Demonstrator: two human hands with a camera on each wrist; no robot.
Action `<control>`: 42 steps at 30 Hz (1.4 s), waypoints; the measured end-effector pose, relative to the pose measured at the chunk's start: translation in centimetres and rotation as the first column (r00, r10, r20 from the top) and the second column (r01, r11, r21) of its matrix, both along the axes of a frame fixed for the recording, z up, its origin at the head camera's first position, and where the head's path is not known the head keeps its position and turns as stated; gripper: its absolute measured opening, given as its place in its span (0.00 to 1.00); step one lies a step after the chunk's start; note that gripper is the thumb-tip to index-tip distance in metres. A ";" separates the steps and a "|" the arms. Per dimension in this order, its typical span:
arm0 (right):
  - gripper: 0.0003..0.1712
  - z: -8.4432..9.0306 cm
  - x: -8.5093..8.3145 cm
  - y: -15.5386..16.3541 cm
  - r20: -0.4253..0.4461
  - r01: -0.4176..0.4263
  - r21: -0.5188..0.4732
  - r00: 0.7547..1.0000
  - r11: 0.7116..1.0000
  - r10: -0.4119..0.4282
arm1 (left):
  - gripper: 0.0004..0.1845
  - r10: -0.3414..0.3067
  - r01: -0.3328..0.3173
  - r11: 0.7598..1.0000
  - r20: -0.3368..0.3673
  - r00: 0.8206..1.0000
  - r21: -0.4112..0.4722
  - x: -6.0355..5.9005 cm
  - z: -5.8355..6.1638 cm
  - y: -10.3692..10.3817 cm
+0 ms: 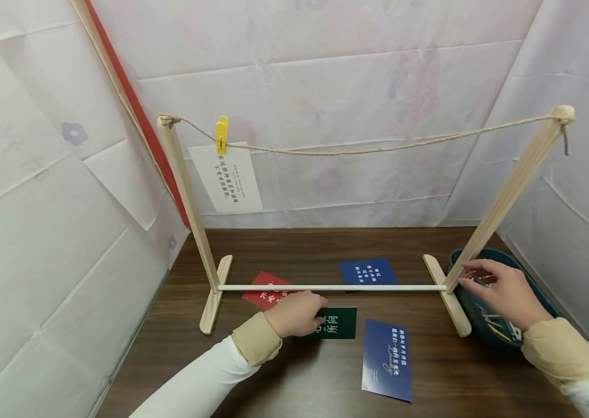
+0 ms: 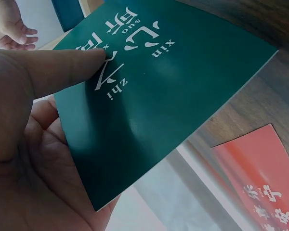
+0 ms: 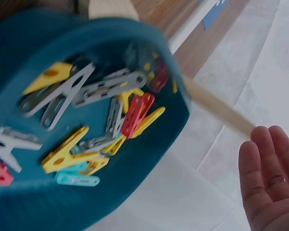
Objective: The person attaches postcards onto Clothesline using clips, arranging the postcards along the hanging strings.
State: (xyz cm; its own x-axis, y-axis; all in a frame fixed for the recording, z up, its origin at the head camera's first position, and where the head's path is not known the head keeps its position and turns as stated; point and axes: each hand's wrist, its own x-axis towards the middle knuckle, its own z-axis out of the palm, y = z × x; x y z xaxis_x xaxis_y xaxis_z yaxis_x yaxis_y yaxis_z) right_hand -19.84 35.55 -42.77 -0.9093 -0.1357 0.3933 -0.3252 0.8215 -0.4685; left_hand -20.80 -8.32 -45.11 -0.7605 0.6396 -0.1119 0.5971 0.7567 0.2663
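Left hand (image 1: 297, 313) pinches the green card (image 1: 340, 323) at its left end, thumb on the printed face, fingers beneath. The card's far edge lies on the near side of the white rod (image 1: 333, 288); its right edge is apart from the nearer blue card (image 1: 386, 360). Bare tabletop (image 1: 427, 348) separates that card from the stand's right foot (image 1: 455, 316). Right hand (image 1: 509, 293), fingers loosely extended, holding nothing, hovers by the right wooden post (image 1: 516, 181) and teal basin (image 3: 135, 178) of clothespins (image 3: 136, 115).
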 end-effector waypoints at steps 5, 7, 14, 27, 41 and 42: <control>0.17 0.0 -0.4 1.3 0.046 0.052 0.014 0.998 0.999 -0.053 | 0.06 0.002 -0.003 1.000 -0.024 1.000 -0.014 0.4 -0.1 0.1; 0.18 -0.1 -0.5 1.8 0.078 0.073 0.015 0.994 0.997 -0.074 | 0.05 0.003 -0.004 1.000 -0.039 0.999 -0.021 0.6 -0.1 0.2; 0.26 -0.6 -0.9 3.8 0.163 0.114 0.035 0.980 0.993 -0.118 | 0.03 -0.014 0.010 0.999 -0.099 0.995 -0.040 1.0 -0.6 0.3; 0.30 -0.5 -1.9 5.2 0.254 0.137 0.085 0.955 0.987 -0.154 | 0.03 -0.043 0.037 0.998 -0.150 0.988 -0.046 1.5 -0.9 0.2; 0.37 -1.4 -5.0 6.7 0.400 0.034 0.238 0.908 0.971 -0.129 | 0.03 -0.031 0.023 0.998 -0.149 0.988 -0.054 1.7 -0.7 0.5; 0.37 -1.5 -5.2 6.8 0.405 0.024 0.248 0.905 0.968 -0.127 | 0.03 -0.029 0.022 0.998 -0.147 0.989 -0.053 1.7 -0.7 0.5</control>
State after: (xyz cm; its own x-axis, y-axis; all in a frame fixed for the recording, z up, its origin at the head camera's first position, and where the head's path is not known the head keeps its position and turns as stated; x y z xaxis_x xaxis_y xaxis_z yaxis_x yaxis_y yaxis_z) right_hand -25.03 42.30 -44.23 -0.9933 -0.1007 -0.0561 -0.0758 0.9373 -0.3402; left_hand -19.08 -7.86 -45.78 -0.7546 0.6554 -0.0329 0.6464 0.7510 0.1350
